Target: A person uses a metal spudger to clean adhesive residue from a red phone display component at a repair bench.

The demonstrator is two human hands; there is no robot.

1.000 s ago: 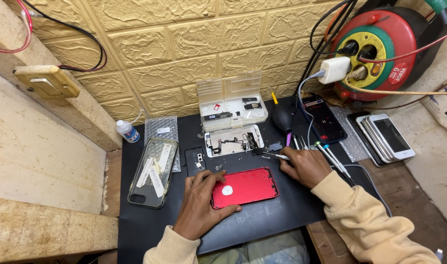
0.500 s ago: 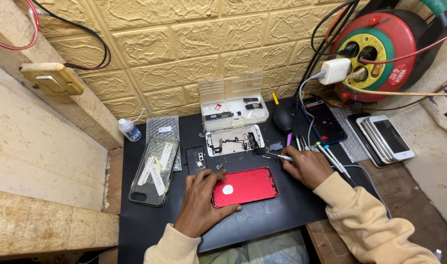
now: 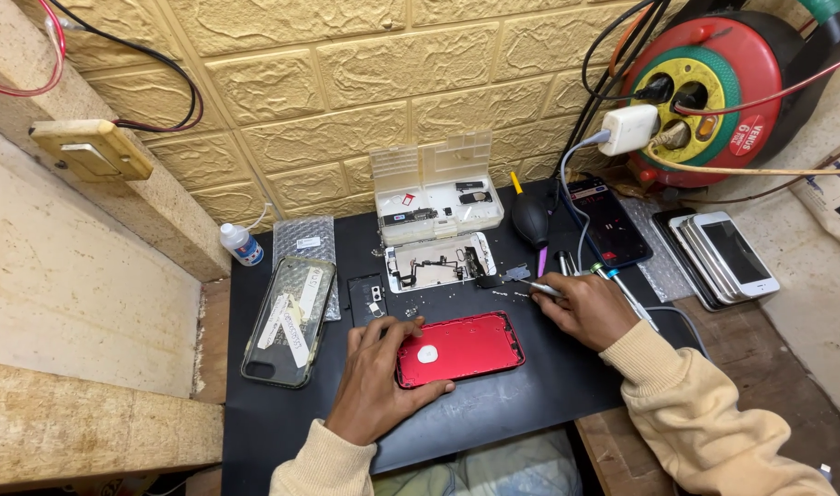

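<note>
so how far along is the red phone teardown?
Done: an opened white phone frame lies stripped above, small parts sorted in the clear plastic parts box. In hand: the left hand steadies the red phone back shell face down on the black work mat; the right hand holds a thin metal tool by loose bits. Left: the red shell looks closed; refitting isn't visible.

There is one view, from a camera worn on the person's head. It looks steeply down and forward over a black mat (image 3: 493, 413), with the yellow brick-pattern wall (image 3: 347, 83) rising beyond the mat's far edge. It sits close, at arm's reach: both forearms enter from the bottom edge, nearer than the mat. Left of the mat runs a wooden ledge (image 3: 62, 432); right of it, a red cable reel (image 3: 714, 83).
</note>
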